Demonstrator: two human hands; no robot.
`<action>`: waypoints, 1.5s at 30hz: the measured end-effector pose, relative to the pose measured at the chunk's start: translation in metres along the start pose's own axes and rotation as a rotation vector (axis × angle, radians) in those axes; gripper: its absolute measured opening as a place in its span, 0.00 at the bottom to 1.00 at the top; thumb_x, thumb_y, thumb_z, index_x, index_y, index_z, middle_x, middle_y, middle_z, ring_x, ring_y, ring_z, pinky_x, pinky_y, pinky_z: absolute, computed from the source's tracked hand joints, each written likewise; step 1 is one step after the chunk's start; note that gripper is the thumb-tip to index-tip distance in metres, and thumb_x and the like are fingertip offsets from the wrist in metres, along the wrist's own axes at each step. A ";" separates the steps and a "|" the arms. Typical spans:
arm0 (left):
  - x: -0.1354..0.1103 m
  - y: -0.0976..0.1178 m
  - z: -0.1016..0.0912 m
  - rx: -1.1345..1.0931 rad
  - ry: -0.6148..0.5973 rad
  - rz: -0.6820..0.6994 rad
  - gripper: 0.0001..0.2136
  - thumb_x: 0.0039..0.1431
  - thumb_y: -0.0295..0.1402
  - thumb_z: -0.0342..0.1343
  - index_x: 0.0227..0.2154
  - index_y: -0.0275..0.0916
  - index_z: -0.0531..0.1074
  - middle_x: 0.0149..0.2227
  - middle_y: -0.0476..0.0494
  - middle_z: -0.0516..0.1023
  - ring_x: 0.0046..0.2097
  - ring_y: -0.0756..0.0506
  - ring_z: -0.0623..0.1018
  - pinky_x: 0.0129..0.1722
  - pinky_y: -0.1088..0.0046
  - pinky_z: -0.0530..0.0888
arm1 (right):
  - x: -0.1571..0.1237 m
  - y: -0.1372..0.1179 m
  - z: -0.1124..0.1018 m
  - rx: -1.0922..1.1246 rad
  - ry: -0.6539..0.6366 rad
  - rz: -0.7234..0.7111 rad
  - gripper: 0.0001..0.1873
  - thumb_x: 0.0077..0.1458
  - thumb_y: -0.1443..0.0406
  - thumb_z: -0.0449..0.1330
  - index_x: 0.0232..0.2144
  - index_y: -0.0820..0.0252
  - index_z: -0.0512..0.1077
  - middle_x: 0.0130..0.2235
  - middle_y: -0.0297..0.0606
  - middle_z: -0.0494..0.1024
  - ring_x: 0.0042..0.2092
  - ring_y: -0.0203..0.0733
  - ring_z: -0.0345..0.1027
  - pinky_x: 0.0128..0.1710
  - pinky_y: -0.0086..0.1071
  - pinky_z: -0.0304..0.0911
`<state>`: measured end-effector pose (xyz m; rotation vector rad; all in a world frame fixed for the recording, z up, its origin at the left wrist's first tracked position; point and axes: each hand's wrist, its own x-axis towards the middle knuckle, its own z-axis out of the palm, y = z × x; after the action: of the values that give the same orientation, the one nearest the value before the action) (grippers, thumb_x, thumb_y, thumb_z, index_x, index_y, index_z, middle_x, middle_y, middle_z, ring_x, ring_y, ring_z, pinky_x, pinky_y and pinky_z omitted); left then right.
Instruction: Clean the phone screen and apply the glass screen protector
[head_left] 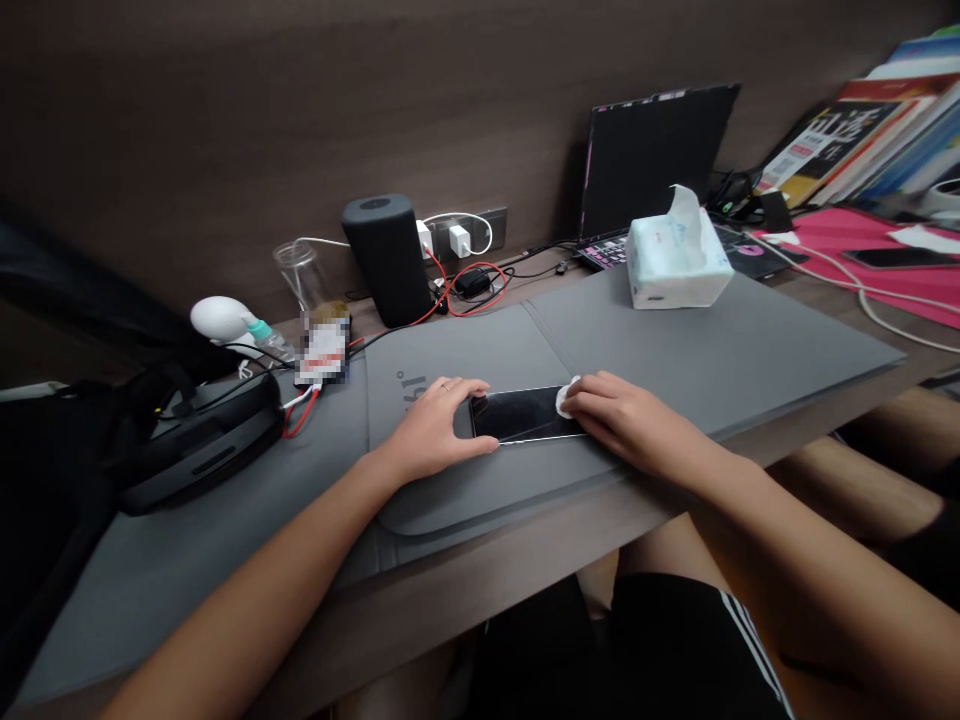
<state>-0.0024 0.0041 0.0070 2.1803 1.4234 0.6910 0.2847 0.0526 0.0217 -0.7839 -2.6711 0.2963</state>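
Observation:
A black phone (pixel 521 413) lies flat, screen up, on the grey desk mat (pixel 675 350). My left hand (pixel 435 428) grips the phone's left end, thumb at the near edge and fingers over the far edge. My right hand (pixel 626 420) presses a small white wipe (pixel 566 396) onto the right end of the screen with closed fingers.
A white tissue pack (pixel 675 255) stands on the mat at the back right, before an open laptop (pixel 652 165). A dark cylinder speaker (pixel 386 255), chargers and red cables sit by the wall. A black bag (pixel 187 440) lies at left. Books and a pink mat (pixel 862 240) are at far right.

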 end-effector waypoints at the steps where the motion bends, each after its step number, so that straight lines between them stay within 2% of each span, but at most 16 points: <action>1: 0.000 0.000 0.000 0.003 0.000 -0.001 0.24 0.54 0.40 0.65 0.53 0.45 0.67 0.51 0.43 0.75 0.55 0.38 0.71 0.56 0.55 0.69 | 0.002 -0.002 0.002 -0.005 0.007 0.001 0.16 0.69 0.63 0.46 0.42 0.57 0.74 0.41 0.46 0.75 0.41 0.48 0.67 0.40 0.42 0.65; 14: 0.000 -0.001 0.001 0.012 -0.005 0.015 0.25 0.54 0.40 0.65 0.53 0.44 0.67 0.52 0.43 0.75 0.55 0.37 0.71 0.56 0.55 0.69 | 0.044 -0.037 0.025 -0.028 -0.061 -0.083 0.11 0.66 0.70 0.50 0.37 0.62 0.73 0.38 0.44 0.73 0.39 0.45 0.63 0.39 0.37 0.61; 23: 0.002 -0.002 0.002 0.003 -0.001 0.045 0.23 0.54 0.38 0.65 0.52 0.43 0.67 0.53 0.43 0.75 0.54 0.37 0.71 0.56 0.55 0.68 | 0.063 -0.052 0.039 0.037 -0.010 -0.171 0.10 0.65 0.71 0.52 0.34 0.63 0.72 0.40 0.46 0.74 0.39 0.45 0.63 0.39 0.37 0.61; 27: 0.001 -0.001 0.002 0.011 0.001 0.042 0.23 0.55 0.39 0.65 0.53 0.43 0.67 0.52 0.43 0.75 0.54 0.37 0.71 0.56 0.55 0.69 | 0.053 -0.043 0.033 0.069 -0.014 -0.146 0.11 0.66 0.70 0.50 0.37 0.63 0.73 0.40 0.45 0.75 0.39 0.45 0.64 0.42 0.39 0.63; 33: 0.001 0.001 0.001 0.005 -0.001 0.024 0.23 0.55 0.39 0.64 0.53 0.45 0.66 0.50 0.44 0.75 0.53 0.38 0.71 0.55 0.56 0.69 | 0.008 -0.018 0.016 0.058 0.073 0.016 0.14 0.66 0.68 0.50 0.46 0.59 0.74 0.47 0.46 0.76 0.48 0.49 0.67 0.49 0.45 0.67; 39: 0.001 0.001 0.000 -0.004 -0.006 0.013 0.23 0.55 0.39 0.64 0.53 0.44 0.67 0.51 0.44 0.75 0.54 0.38 0.70 0.56 0.56 0.69 | -0.025 -0.028 0.017 -0.041 0.069 0.105 0.27 0.58 0.73 0.50 0.60 0.60 0.66 0.58 0.53 0.70 0.57 0.54 0.64 0.55 0.53 0.66; 42: 0.000 0.001 0.000 0.009 -0.006 0.019 0.23 0.55 0.39 0.64 0.53 0.44 0.67 0.50 0.44 0.75 0.53 0.39 0.71 0.55 0.56 0.69 | -0.024 -0.031 0.008 0.028 0.036 0.087 0.26 0.59 0.75 0.48 0.59 0.58 0.67 0.56 0.51 0.73 0.55 0.51 0.69 0.52 0.48 0.68; 45: 0.000 0.002 0.000 0.012 -0.002 0.022 0.23 0.55 0.38 0.64 0.53 0.43 0.67 0.51 0.44 0.75 0.53 0.39 0.71 0.55 0.56 0.69 | -0.012 -0.027 -0.007 0.130 -0.028 0.157 0.16 0.64 0.69 0.50 0.51 0.55 0.69 0.46 0.44 0.79 0.43 0.46 0.74 0.42 0.41 0.70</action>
<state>-0.0011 0.0038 0.0079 2.2090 1.4078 0.6894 0.2841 0.0247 0.0326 -0.9558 -2.5890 0.5186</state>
